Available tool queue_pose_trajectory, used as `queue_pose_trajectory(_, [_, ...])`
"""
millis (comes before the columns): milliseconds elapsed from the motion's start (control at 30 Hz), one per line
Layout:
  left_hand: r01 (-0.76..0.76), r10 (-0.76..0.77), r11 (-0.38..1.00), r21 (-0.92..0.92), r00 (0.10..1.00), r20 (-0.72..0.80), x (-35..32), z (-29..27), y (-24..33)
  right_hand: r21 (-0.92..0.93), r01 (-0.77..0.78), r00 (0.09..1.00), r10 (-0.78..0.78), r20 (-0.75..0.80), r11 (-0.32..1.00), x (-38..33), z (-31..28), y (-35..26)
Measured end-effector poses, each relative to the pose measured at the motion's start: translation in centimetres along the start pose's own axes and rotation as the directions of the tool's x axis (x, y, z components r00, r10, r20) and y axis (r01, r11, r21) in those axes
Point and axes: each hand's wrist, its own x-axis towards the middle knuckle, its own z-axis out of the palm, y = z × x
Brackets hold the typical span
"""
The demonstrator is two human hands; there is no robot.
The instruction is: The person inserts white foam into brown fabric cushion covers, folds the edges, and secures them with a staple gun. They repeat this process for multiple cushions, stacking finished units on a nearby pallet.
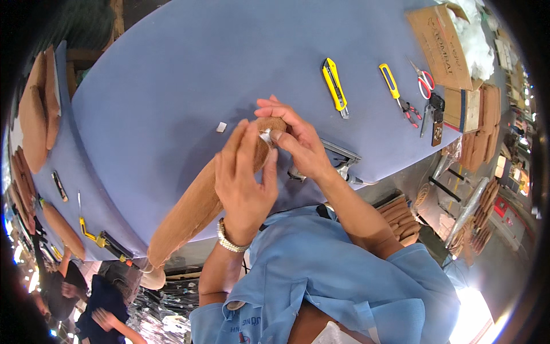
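Note:
A long brown fabric-covered padded piece (186, 215) slants over the near edge of the blue table, its far end between my hands. White filling (266, 136) shows at that end. My right hand (303, 143) curls its fingers around the tip, the thumb pressing beside the filling. With fingers stretched out, my left hand (246, 169), a metal watch at its wrist, rests against the piece just below the end. Partly behind my right forearm lies a grey staple gun (341, 152). A small white scrap (221, 127) sits left of my fingers.
On the blue table (200, 57) lie a yellow cutter (334, 86), a yellow screwdriver (389, 80), red-and-black pliers (410, 112) and red-handled scissors (425, 83). A cardboard box (438, 49) with white stuffing stands far right. Other people (106, 309) work at lower left, near more brown pieces (40, 114).

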Motion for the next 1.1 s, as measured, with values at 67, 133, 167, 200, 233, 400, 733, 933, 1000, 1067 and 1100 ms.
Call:
queue_pose_trajectory(67, [0.12, -0.111, 0.992, -0.043, 0.981, 0.158, 1.3, -1.6, -0.2, 0.019, 0.008, 1.0, -0.009, 0.011, 1.0, 0.1, -0.2, 0.3])
queue_pose_trajectory(133, [0.173, -0.164, 0.985, 0.001, 0.936, 0.311, 2.8, -3.0, -0.6, 0.023, 0.022, 1.0, -0.023, 0.014, 0.999, 0.0, 0.1, 0.5])
queue_pose_trajectory(167, [0.15, -0.139, 0.989, -0.003, 0.923, 0.358, 3.6, -3.4, -0.8, 0.015, 0.034, 0.999, -0.034, 0.009, 0.999, 0.0, 0.2, 0.5])
queue_pose_trajectory(200, [0.134, -0.118, 0.991, -0.01, 0.909, 0.4, 4.1, -3.6, -1.0, 0.001, 0.045, 0.999, -0.045, 0.009, 0.999, 0.0, 0.3, 0.6])
queue_pose_trajectory(233, [0.118, -0.098, 0.993, -0.019, 0.892, 0.442, 4.6, -3.7, -1.3, -0.01, 0.058, 0.998, -0.058, 0.007, 0.998, 0.0, 0.3, 0.7])
queue_pose_trajectory(400, [0.412, -0.217, 0.872, -0.266, 0.811, 0.543, 6.5, -3.1, -3.3, -0.074, 0.101, 0.995, -0.101, 0.003, 0.992, 0.2, 0.2, 1.2])
queue_pose_trajectory(733, [0.694, -0.413, 0.669, -0.266, 0.646, 0.642, 7.4, -2.9, -3.8, -0.076, 0.023, 1.0, -0.023, -0.003, 0.997, -0.3, 0.4, -0.6])
queue_pose_trajectory(933, [0.676, -0.336, 0.657, -0.334, 0.659, 0.673, 7.1, -3.4, -4.2, -0.1, 0.069, 0.997, -0.07, -0.012, 0.993, -0.3, 0.5, 0.2])
queue_pose_trajectory(1000, [0.572, -0.209, 0.726, -0.38, 0.711, 0.672, 6.7, -3.7, -4.8, -0.138, 0.081, 0.995, -0.087, -0.039, 0.987, -0.1, 0.5, 0.9])
queue_pose_trajectory(1067, [0.485, -0.128, 0.781, -0.395, 0.742, 0.658, 6.4, -3.8, -5.1, -0.188, 0.116, 0.991, -0.126, -0.042, 0.975, -0.1, 0.5, 1.0])
queue_pose_trajectory(1100, [0.453, -0.115, 0.805, -0.384, 0.753, 0.648, 6.3, -3.7, -5.1, -0.211, 0.132, 0.989, -0.144, -0.043, 0.968, -0.1, 0.6, 1.0])
